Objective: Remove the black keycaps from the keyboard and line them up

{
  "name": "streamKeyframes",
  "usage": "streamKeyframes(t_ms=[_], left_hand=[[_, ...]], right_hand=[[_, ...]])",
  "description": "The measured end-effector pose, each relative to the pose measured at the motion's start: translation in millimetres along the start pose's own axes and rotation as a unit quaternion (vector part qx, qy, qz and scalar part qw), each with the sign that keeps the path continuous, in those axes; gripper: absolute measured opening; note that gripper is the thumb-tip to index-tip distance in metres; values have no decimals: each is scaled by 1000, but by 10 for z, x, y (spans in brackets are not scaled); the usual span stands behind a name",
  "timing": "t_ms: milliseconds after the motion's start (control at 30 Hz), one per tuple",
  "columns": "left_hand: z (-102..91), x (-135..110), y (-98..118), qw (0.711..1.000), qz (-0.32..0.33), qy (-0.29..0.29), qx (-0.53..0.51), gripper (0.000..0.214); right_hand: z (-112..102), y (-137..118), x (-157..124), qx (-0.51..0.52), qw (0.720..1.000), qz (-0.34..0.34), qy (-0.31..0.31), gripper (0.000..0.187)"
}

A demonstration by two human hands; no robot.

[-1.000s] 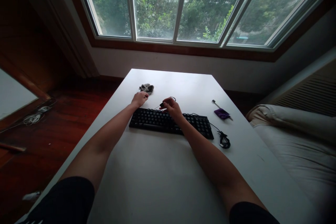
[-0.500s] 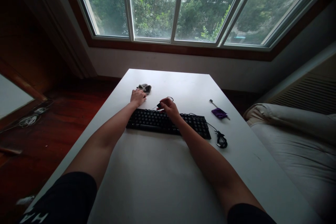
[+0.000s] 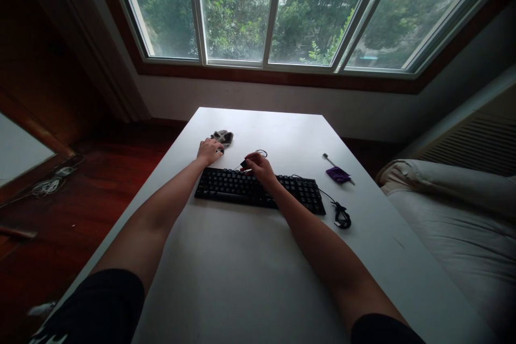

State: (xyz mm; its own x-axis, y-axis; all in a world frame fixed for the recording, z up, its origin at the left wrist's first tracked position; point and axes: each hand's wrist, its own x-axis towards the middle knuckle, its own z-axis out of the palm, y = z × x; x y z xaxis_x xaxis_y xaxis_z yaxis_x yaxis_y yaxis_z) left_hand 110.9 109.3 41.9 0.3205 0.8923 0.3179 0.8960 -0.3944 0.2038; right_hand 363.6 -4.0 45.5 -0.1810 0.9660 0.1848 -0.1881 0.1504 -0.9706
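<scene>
A pale bundle of cable point(image 3: 46, 185) lies on the reddish floor point(image 3: 108, 188) at far left. On the white counter point(image 3: 226, 269), the left hand point(image 3: 208, 152) rests just in front of a crumpled grey-and-black cloth point(image 3: 224, 138); its fingers curl over a small dark thing point(image 3: 220, 150), and I cannot tell whether that grip is closed on it. The black keyboard point(image 3: 231, 185) lies crosswise below both hands. Above its far edge, the right hand point(image 3: 261, 167) has its grip pinching a small black piece point(image 3: 243, 164) between thumb and fingers. Farther right, a purple cloth point(image 3: 338, 174) lies across a slim stick point(image 3: 330, 160), with a bundled black cord point(image 3: 342, 217) nearer the person. A pale cushion point(image 3: 451, 215) stands beyond the counter.
</scene>
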Motion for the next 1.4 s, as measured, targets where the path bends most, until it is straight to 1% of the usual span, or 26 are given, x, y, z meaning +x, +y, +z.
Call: streamKeyframes(t_ms=[200, 400, 567, 833, 1000, 1167, 1400], left_hand=[[11, 27, 25, 1000, 15, 3, 10, 20], [-45, -40, -101, 1000, -18, 11, 11, 25], [-50, -72, -172, 1000, -18, 3, 3, 24], [-8, -66, -144, 1000, -9, 4, -12, 25], [-20, -71, -155, 1000, -13, -5, -6, 26], [-11, -83, -181, 1000, -3, -12, 14, 27], [4, -81, -180, 1000, -1, -3, 28, 21]], right_hand=[[-10, -12, -20, -6, 1000, 1, 3, 34], [-6, -2, -8, 0, 1000, 6, 5, 36], [15, -6, -14, -3, 1000, 8, 4, 34], [14, -3, -23, 1, 1000, 9, 6, 33], [19, -12, -27, 0, 1000, 10, 2, 34], [13, -2, -20, 0, 1000, 10, -1, 34], [13, 13, -16, 11, 1000, 10, -1, 33]])
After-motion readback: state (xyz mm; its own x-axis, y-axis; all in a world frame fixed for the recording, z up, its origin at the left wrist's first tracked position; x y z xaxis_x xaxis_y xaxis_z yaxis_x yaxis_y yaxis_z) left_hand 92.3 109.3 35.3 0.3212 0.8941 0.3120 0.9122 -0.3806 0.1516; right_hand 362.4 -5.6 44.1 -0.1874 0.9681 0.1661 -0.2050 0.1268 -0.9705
